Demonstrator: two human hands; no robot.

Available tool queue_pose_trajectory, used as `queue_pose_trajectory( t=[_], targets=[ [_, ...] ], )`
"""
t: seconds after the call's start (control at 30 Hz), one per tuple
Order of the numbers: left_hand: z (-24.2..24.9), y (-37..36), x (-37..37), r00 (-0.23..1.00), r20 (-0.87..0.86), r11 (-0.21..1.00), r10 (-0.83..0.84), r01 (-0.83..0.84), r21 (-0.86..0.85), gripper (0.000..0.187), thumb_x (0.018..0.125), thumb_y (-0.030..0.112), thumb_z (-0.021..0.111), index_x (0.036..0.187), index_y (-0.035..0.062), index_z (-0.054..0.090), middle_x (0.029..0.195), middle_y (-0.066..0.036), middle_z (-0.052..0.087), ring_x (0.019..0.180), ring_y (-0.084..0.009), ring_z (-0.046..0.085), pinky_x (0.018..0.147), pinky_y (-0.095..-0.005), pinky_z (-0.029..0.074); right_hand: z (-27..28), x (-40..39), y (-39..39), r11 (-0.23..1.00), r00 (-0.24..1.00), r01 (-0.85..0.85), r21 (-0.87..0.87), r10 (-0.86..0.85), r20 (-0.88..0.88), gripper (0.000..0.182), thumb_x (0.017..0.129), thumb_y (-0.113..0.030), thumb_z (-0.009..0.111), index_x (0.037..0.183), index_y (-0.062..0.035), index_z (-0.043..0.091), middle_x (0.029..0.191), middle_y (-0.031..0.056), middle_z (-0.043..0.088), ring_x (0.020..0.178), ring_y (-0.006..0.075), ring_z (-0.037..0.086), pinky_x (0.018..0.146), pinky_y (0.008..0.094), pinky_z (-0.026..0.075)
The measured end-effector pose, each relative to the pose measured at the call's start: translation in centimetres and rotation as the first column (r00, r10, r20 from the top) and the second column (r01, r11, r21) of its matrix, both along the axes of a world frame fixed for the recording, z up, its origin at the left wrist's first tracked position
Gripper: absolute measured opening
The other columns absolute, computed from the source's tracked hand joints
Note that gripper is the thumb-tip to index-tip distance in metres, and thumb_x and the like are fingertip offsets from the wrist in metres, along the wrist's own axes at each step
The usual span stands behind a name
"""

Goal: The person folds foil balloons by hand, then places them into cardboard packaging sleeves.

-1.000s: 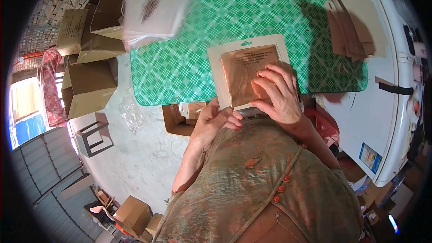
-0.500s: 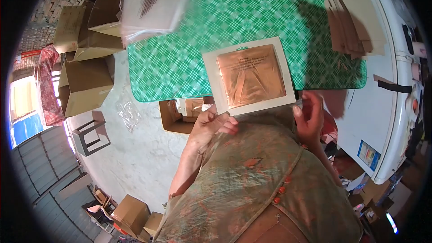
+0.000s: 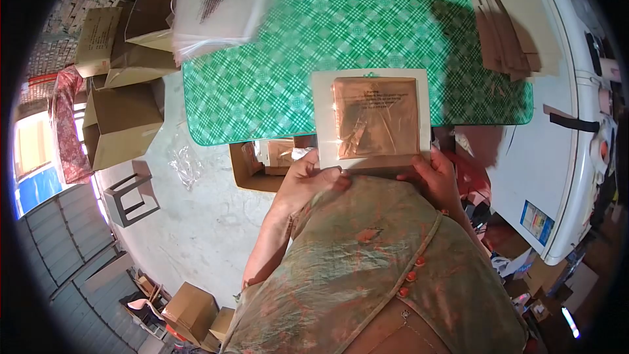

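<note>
A pale square card (image 3: 322, 118) carries a copper-coloured packet (image 3: 377, 121) wrapped in clear plastic, with small dark print near its top. My left hand (image 3: 314, 180) grips the card's lower left corner, thumb on the front. At the lower right corner my right hand (image 3: 432, 174) is closed on the same card, its thumb near the bottom edge. The card is held over the front edge of the table with a green checked cloth (image 3: 314, 33), close to my body.
Clear plastic bags (image 3: 219, 6) lie at the table's upper left, brown card pieces (image 3: 508, 33) at its upper right. An open carton (image 3: 252, 183) with packets is below the table edge. More cartons (image 3: 124, 121) and a grey stool frame (image 3: 132, 200) stand left.
My right hand has moved left and closed on the card's lower right corner. The card has turned from tilted to nearly straight and shifted slightly right.
</note>
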State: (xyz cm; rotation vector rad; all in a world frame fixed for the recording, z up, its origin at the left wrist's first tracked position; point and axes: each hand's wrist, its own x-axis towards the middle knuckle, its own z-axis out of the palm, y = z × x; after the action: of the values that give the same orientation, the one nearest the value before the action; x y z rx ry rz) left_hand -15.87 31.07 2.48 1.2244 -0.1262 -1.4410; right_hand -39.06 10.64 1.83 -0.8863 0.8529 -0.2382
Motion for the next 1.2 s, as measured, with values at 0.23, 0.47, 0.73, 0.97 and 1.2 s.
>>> queue_pose_trajectory(
  t=[0.23, 0.47, 0.73, 0.97, 1.2],
  targets=[
    [-0.4, -0.5, -0.3, 0.998, 0.005, 0.997, 0.066, -0.066, 0.039, 0.038, 0.1, 0.016, 0.078, 0.133, 0.0016, 0.065, 0.107, -0.01, 0.077, 0.093, -0.0213, 0.077, 0.08, -0.0351, 0.065, 0.7, 1.2, -0.4, 1.0, 1.0, -0.007, -0.002, 0.007, -0.03, 0.031, 0.111, -0.014, 0.057, 0.133, 0.0077, 0.057, 0.118, 0.0193, 0.072, 0.102, 0.026, 0.076, 0.083, 0.0367, 0.066],
    [-0.6, -0.8, -0.6, 0.99, 0.015, 0.989, 0.143, -0.143, 0.043, 0.021, 0.101, 0.014, 0.076, 0.115, -0.0008, 0.072, 0.092, -0.012, 0.078, 0.076, -0.0224, 0.077, 0.067, -0.034, 0.063, 1.0, 2.3, -0.9, 0.993, 0.995, -0.036, -0.11, 0.026, -0.095, 0.034, 0.111, -0.023, 0.056, 0.129, 0.0059, 0.058, 0.098, 0.0194, 0.075, 0.084, 0.0253, 0.078, 0.072, 0.0352, 0.065],
    [1.2, -3.1, 0.1, 0.972, 0.182, 0.988, 0.147, -0.154, 0.025, 0.021, 0.106, 0.016, 0.068, 0.116, -0.0026, 0.066, 0.084, -0.012, 0.076, 0.07, -0.0203, 0.074, 0.062, -0.0317, 0.061, 1.8, 4.4, -2.3, 0.94, 0.995, -0.074, -0.332, 0.045, -0.094, 0.033, 0.112, -0.024, 0.055, 0.13, 0.0035, 0.054, 0.09, 0.0187, 0.074, 0.075, 0.0213, 0.074, 0.067, 0.0331, 0.062],
    [2.0, -5.8, 1.3, 0.909, 0.399, 0.99, 0.123, -0.139, 0.013, 0.026, 0.109, 0.018, 0.065, 0.122, -0.004, 0.061, 0.083, -0.01, 0.074, 0.067, -0.0172, 0.072, 0.057, -0.0294, 0.059, 2.3, 5.8, -3.9, 0.835, 0.994, -0.078, -0.544, 0.023, -0.108, 0.046, 0.108, -0.016, 0.06, 0.147, 0.0012, 0.044, 0.098, 0.0128, 0.07, 0.069, 0.0175, 0.067, 0.064, 0.0331, 0.058],
    [3.8, -6.0, 1.4, 0.241, 0.957, 0.952, -0.159, -0.22, 0.214, 0.051, 0.096, 0.019, 0.08, 0.135, -0.001, 0.053, 0.062, -0.007, 0.065, 0.051, -0.0243, 0.066, 0.051, -0.0367, 0.051, 2.8, 5.7, -4.4, -0.12, 0.921, -0.343, -0.932, -0.239, -0.308, 0.059, 0.089, -0.014, 0.079, 0.143, -0.0048, 0.057, 0.11, 0.0151, 0.06, 0.1, 0.0348, 0.061, 0.086, 0.0473, 0.05]
  ],
)
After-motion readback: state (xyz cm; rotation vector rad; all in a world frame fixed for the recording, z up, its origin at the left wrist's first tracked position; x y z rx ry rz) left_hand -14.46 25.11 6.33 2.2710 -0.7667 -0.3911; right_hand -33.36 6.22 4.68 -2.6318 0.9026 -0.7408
